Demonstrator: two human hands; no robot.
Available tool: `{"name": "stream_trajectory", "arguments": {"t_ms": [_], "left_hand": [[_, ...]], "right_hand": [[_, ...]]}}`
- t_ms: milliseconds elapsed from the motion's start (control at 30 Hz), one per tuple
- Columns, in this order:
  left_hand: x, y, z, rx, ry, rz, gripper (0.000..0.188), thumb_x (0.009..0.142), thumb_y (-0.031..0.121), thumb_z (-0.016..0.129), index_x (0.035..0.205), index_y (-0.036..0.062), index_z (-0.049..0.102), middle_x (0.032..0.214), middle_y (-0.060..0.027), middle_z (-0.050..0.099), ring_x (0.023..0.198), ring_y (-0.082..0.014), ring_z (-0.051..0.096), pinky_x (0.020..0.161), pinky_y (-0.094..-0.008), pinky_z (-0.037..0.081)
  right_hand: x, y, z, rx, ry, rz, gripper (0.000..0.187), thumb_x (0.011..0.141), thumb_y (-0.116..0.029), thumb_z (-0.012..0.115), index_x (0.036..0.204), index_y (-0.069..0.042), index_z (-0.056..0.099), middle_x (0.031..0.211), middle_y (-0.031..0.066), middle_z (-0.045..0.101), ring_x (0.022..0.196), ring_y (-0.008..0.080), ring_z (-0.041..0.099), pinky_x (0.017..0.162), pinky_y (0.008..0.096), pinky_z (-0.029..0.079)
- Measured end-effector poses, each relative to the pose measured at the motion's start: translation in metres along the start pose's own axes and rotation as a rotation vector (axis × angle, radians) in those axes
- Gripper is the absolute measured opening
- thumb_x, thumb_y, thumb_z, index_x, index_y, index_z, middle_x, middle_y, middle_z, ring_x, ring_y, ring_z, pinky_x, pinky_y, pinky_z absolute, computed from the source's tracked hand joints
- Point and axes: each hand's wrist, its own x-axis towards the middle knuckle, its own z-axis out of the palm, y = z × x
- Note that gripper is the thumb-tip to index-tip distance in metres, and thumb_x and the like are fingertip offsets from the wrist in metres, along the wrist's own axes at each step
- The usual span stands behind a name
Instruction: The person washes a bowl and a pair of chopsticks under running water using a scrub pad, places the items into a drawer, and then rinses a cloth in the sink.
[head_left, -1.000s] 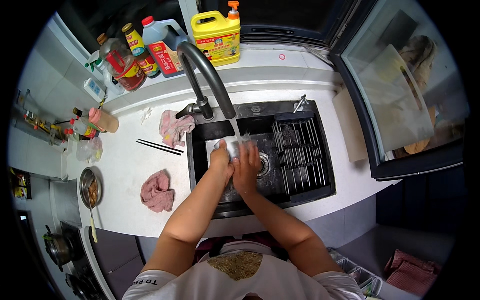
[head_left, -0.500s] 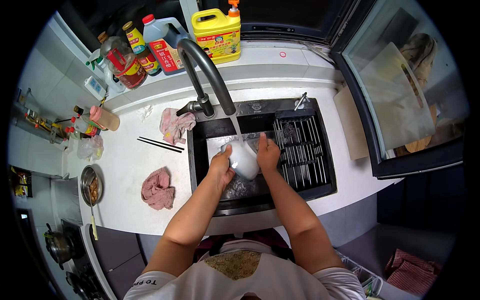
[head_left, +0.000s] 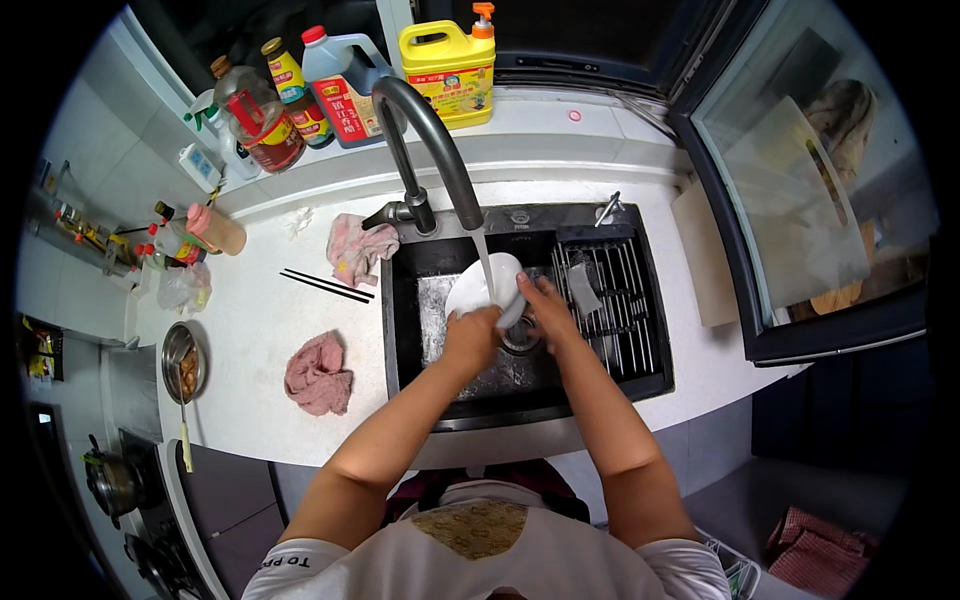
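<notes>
A white bowl (head_left: 507, 284) is tilted over the black sink (head_left: 410, 412), under a stream of water from the dark grey faucet (head_left: 440, 140). My left hand (head_left: 473, 342) is closed on the bowl's near left edge. On its right side my right hand (head_left: 546, 308) grips the rim, with the thumb up against it and the lower fingers smeared by motion. A pale, flat, curved piece (head_left: 583, 289), whose kind I cannot make out, lies on the metal drying rack (head_left: 630, 345) to the right of that hand.
Left of the sink lie black chopsticks (head_left: 328, 286), a pink-and-white cloth (head_left: 362, 248), a pink rag (head_left: 319, 374) and a metal bowl (head_left: 184, 362) with food. Bottles and a yellow jug (head_left: 448, 75) line the sill. An open window pane (head_left: 790, 200) juts in at right.
The bowl has turned in my hands, its pale curved face now tilted up. My left hand has moved right and down. The pale piece now rests on the drying rack.
</notes>
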Motion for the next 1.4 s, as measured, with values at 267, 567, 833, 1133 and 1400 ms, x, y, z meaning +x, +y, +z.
{"name": "stream_trajectory", "arguments": {"t_ms": [267,567,833,1133,1400], "left_hand": [[-0.032,-0.016,-0.016,-0.019,0.276,0.139,0.04,0.065,0.02,0.071,0.102,0.012,0.059,0.111,-0.0132,0.053,0.109,-0.0307,0.047,0.097,-0.0546,0.026],[-0.011,-0.084,0.019,-1.367,0.142,-0.801,0.045,0.076,-0.004,0.042,0.12,0.0012,0.041,0.101,-0.0187,0.057,0.07,-0.0271,0.062,0.039,-0.0273,0.046],[0.004,-0.075,0.042,-0.987,0.037,-0.903,0.052,0.073,-0.002,0.039,0.125,0.0024,0.038,0.088,-0.0185,0.06,0.056,-0.0238,0.059,0.031,-0.0335,0.037],[-0.003,-0.082,0.009,-0.926,-0.224,-0.901,0.051,0.069,-0.003,0.042,0.119,-0.0028,0.042,0.077,-0.0178,0.06,0.046,-0.0244,0.059,0.031,-0.0328,0.04],[0.012,-0.088,0.002,-0.923,-0.246,-0.81,0.049,0.071,-0.003,0.042,0.12,-0.0036,0.042,0.096,-0.0189,0.06,0.07,-0.0273,0.063,0.045,-0.0351,0.053]], "right_hand": [[0.017,0.067,0.013,0.675,-0.323,0.203,0.056,0.062,-0.004,0.045,0.118,0.002,0.043,0.109,0.0176,0.053,0.097,0.0336,0.056,0.081,0.0508,0.049],[0.035,0.073,0.058,0.089,0.096,-0.1,0.038,0.082,-0.005,0.052,0.119,0.004,0.045,0.109,0.016,0.056,0.091,0.0311,0.059,0.079,0.0392,0.047],[-0.005,0.093,0.055,-0.811,-0.141,-0.721,0.043,0.074,-0.003,0.048,0.116,-0.006,0.051,0.118,0.0141,0.054,0.114,0.0296,0.047,0.1,0.0433,0.03],[-0.03,0.071,0.036,-1.35,-0.289,-0.878,0.036,0.085,-0.027,0.05,0.113,-0.005,0.053,0.116,0.0138,0.055,0.112,0.0256,0.05,0.103,0.0445,0.027],[0.015,0.11,0.027,-1.498,0.066,-1.253,0.027,0.074,-0.015,0.054,0.099,-0.006,0.059,0.099,0.0082,0.062,0.098,0.023,0.057,0.094,0.0514,0.036]]}}
